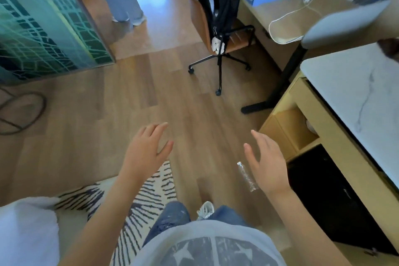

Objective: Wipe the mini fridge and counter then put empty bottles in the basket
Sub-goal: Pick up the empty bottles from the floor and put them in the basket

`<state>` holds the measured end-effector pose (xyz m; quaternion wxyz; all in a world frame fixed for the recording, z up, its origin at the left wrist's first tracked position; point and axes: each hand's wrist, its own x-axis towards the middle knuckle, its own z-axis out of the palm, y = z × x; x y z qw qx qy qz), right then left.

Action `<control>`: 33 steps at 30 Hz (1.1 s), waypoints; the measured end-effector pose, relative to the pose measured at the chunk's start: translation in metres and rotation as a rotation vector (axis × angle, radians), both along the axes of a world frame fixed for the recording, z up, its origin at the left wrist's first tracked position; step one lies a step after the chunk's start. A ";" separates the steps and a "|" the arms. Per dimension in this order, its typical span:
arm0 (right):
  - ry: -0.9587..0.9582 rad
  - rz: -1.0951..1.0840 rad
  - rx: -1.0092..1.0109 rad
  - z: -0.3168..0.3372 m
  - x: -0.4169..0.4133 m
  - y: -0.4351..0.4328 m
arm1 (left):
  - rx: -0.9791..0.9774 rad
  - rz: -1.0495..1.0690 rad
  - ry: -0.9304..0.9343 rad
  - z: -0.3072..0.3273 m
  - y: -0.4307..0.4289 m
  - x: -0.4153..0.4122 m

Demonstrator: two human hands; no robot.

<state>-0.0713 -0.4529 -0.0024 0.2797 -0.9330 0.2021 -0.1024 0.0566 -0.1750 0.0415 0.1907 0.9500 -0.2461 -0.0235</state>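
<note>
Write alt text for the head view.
Both hands, left and right, are open and empty above a wood floor. To the right stand a white counter and, under it, a black mini fridge; a clear wrapper lies on the floor by the right hand.

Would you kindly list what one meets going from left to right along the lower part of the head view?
White towel → striped rug → left hand → clear wrapper on the floor → right hand → black mini fridge.
</note>
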 end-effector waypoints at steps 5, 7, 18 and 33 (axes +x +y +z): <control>-0.043 -0.206 0.025 0.002 0.006 -0.044 | -0.037 -0.193 -0.024 -0.002 -0.078 0.052; -0.027 -0.314 0.027 -0.007 -0.004 -0.059 | -0.026 -0.309 -0.005 -0.010 -0.111 0.065; 0.135 -0.903 0.068 -0.030 -0.054 -0.105 | 0.013 -0.926 0.072 -0.045 -0.294 0.102; 0.136 -0.873 0.026 -0.061 -0.023 -0.197 | -0.016 -0.970 0.278 -0.122 -0.413 0.104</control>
